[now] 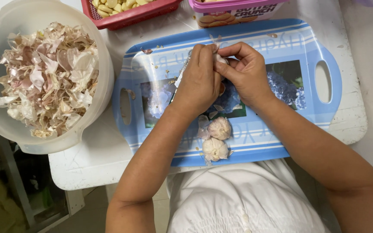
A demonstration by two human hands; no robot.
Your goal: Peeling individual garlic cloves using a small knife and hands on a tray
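The head view looks straight down on a small white tabletop (pixel 96 159), its paint scuffed and its corners rounded, with grey floor and a dim metal frame showing at the lower left of the frame. A light blue plastic tray (pixel 307 43) with cut-out handles and a flower print fills the centre. It is smooth and glossy, flecked with bits of papery skin.

At the upper left stands a wide translucent white plastic bowl (pixel 104 86), heaped with dry, crinkled garlic skins (pixel 48 77) in pale pink and cream. Along the top edge sit a red slotted basket (pixel 130 17) of peeled cloves and a tin with a purple lid (pixel 234 6), both cut off by the frame.

Over the middle of the tray the left hand (pixel 197 84) and the right hand (pixel 247 73) meet. The fingers of both are curled together and pinched on a small pale garlic clove (pixel 221 58), which peeks out between the fingertips at the tray's upper centre. A thin silvery blade (pixel 182 73) juts from the left hand; its handle is hidden.

Two whole garlic bulbs (pixel 219 128), rounded and papery, lie touching each other on the tray's near edge, below the hands. At the bottom of the frame is the person's white buttoned garment (pixel 242 198).
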